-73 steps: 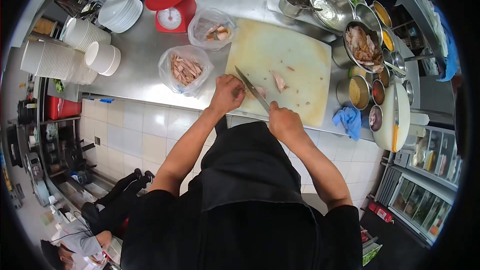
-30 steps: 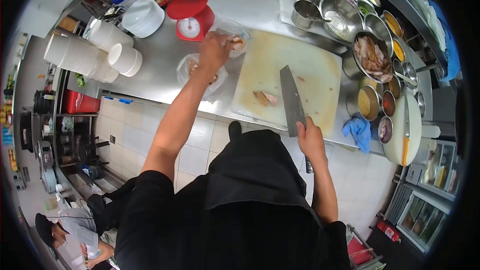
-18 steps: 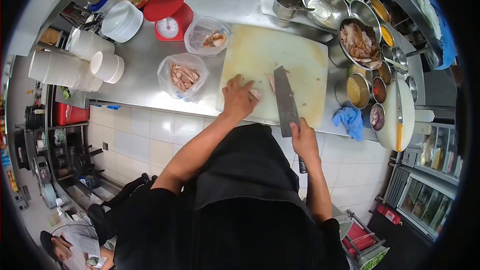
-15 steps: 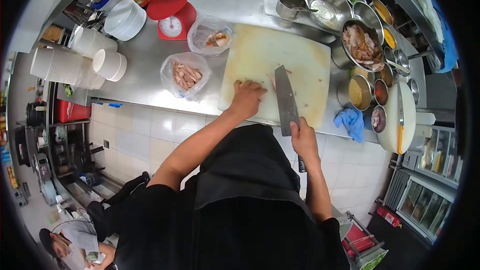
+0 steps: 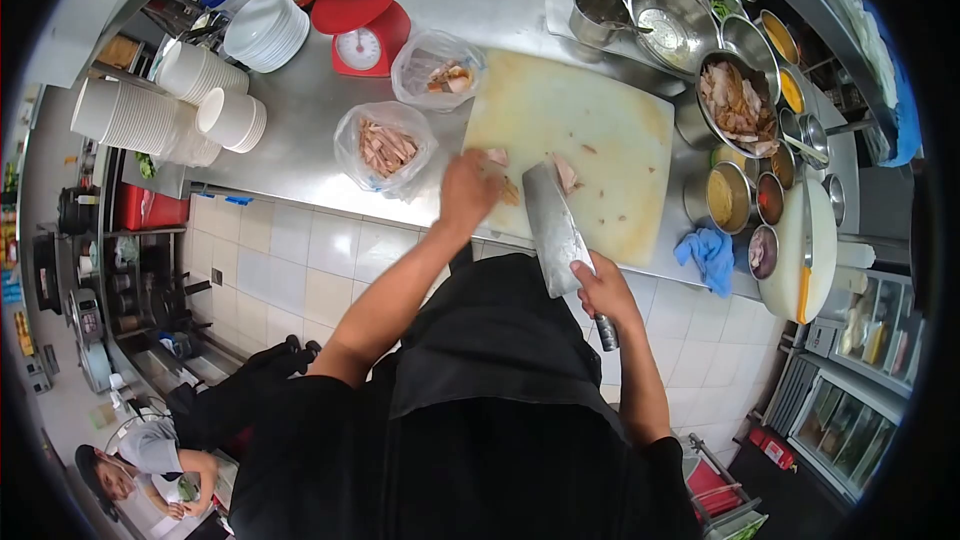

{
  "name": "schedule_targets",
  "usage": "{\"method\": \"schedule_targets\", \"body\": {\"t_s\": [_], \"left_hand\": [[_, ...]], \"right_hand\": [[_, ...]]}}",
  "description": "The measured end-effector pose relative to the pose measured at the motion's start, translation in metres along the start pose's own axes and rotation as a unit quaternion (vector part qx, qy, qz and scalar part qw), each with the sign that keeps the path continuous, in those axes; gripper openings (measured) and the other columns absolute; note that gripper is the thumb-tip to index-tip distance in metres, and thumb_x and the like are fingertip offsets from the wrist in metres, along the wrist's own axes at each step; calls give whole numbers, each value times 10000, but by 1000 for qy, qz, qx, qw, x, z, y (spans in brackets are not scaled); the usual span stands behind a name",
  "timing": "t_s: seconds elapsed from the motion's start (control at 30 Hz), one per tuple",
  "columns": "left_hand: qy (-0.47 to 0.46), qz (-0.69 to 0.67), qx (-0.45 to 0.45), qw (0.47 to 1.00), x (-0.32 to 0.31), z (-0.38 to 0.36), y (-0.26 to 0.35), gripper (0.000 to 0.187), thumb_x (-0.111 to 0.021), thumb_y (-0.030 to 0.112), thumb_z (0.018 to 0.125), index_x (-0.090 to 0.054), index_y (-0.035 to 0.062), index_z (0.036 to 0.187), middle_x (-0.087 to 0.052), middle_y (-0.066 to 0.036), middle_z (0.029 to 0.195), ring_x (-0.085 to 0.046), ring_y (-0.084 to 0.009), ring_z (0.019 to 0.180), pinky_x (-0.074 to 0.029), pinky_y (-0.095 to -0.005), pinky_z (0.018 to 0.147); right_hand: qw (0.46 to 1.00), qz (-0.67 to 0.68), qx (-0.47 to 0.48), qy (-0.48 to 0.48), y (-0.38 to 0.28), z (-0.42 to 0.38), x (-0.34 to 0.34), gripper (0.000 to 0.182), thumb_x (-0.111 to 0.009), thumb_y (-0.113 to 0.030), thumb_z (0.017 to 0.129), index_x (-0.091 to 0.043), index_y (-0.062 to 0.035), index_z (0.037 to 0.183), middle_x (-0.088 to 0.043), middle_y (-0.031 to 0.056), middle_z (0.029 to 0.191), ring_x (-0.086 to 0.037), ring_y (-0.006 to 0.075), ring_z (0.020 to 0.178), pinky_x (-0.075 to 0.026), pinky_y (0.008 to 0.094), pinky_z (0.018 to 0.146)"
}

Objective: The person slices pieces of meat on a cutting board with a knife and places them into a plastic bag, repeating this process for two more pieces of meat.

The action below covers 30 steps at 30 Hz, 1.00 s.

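My right hand (image 5: 606, 290) grips the handle of a cleaver (image 5: 556, 230). The broad blade slants over the front edge of a pale, stained cutting board (image 5: 630, 135), its face turned up. Close to the blade's top end lies a slice of meat (image 5: 565, 174). My left hand (image 5: 470, 192) is over the board's left edge, its fingers smeared by motion. Beside those fingers are a pinkish piece of meat (image 5: 497, 156) and a browner bit. Small scraps dot the board. Left of my left hand sits a plastic bag of cut meat strips (image 5: 384, 148).
Another plastic bag (image 5: 438, 70) with meat pieces and a red scale (image 5: 361, 30) stand behind. Stacked white bowls (image 5: 232, 120) line the left. At right are a pot of meat (image 5: 738, 105), sauce bowls, a blue cloth (image 5: 707, 262) and a knife on a round board (image 5: 808, 240). A co-worker (image 5: 150, 465) is lower left.
My left hand has drawn left across the board, uncovering meat pieces. The cleaver has shifted left, with its blade tipped so that more of its face shows.
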<state>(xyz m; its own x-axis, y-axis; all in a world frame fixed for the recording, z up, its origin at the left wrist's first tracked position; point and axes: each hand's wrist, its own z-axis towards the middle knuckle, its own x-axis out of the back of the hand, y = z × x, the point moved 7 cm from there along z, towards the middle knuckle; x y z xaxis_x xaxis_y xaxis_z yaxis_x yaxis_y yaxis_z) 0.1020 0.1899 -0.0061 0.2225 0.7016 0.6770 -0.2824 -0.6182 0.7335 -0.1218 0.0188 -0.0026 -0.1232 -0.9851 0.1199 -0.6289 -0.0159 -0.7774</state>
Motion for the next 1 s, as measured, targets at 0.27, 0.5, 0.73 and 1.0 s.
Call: {"method": "schedule_targets", "body": {"t_s": [0.27, 0.5, 0.73, 1.0], "left_hand": [[75, -57, 46, 995, 12, -34, -2, 373, -724, 64, 776, -623, 24, 1132, -606, -169, 955, -639, -294, 834, -533, -360, 688], [206, -82, 69, 973, 124, 27, -98, 265, -651, 63, 808, -658, -31, 1055, -642, -215, 971, -632, -343, 673, -518, -393, 653], [250, -39, 12, 967, 118, -9, -66, 320, -679, 78, 814, -664, 35, 1130, -677, -170, 1001, -659, -283, 797, -536, -364, 740], [52, 75, -169, 981, 8, 19, 11, 352, -659, 3, 717, -680, 53, 1064, -655, -140, 977, -602, -326, 932, -484, -420, 854]], "right_hand": [[993, -21, 9, -113, -17, 20, -44, 279, -513, -246, 1001, -556, -15, 1152, -488, 39, 548, -443, 110, 374, -380, 292, 363], [925, -281, 254, -24, -111, 40, -93, 282, -524, -259, 987, -544, 22, 983, -550, 156, 539, -508, 227, 366, -418, 388, 430], [927, -320, 184, 66, -93, 12, -42, 264, -527, -233, 970, -536, 31, 953, -617, 313, 774, -590, 510, 760, -452, 551, 645], [938, -300, 85, 151, -35, 14, 0, 273, -512, -207, 963, -542, 60, 1011, -633, 315, 802, -604, 510, 799, -468, 558, 705]]}}
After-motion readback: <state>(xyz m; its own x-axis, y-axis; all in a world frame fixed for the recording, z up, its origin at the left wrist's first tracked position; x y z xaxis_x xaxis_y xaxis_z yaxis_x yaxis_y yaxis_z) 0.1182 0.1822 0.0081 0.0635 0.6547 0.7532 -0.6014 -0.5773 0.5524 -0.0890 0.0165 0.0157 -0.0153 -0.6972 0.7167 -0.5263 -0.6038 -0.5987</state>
